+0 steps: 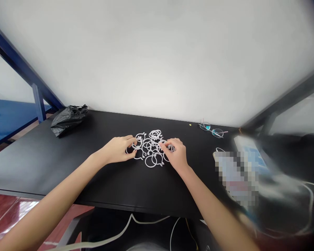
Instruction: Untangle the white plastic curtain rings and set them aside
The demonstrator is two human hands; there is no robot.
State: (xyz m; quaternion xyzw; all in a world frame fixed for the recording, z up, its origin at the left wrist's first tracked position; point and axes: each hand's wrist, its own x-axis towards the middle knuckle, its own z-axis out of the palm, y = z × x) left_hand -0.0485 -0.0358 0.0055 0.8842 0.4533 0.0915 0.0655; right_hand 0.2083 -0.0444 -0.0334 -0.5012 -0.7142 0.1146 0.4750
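A loose pile of white plastic curtain rings (151, 161) lies on the black tabletop (115, 188). Each is round with a gap and small hooked ends. At the pile's left edge my left hand (120, 148) curls its thumb and fingers around a curtain ring. On the right side, my right hand (176, 153) has its thumb and fingers closed on curtain rings, several of which show under its fingers. The fingers partly hide which rings are gripped. Between the two hands the other rings overlap in a tangle.
A crumpled black plastic bag (69, 118) sits at the back left. Eyeglasses (217, 133) lie near the wall, by a tiny yellow bit (190, 124). A phone-like object (232, 177), pixelated, rests at right. Blue metal frame bars (39, 101) rise on the left. A white cable (115, 237) hangs below.
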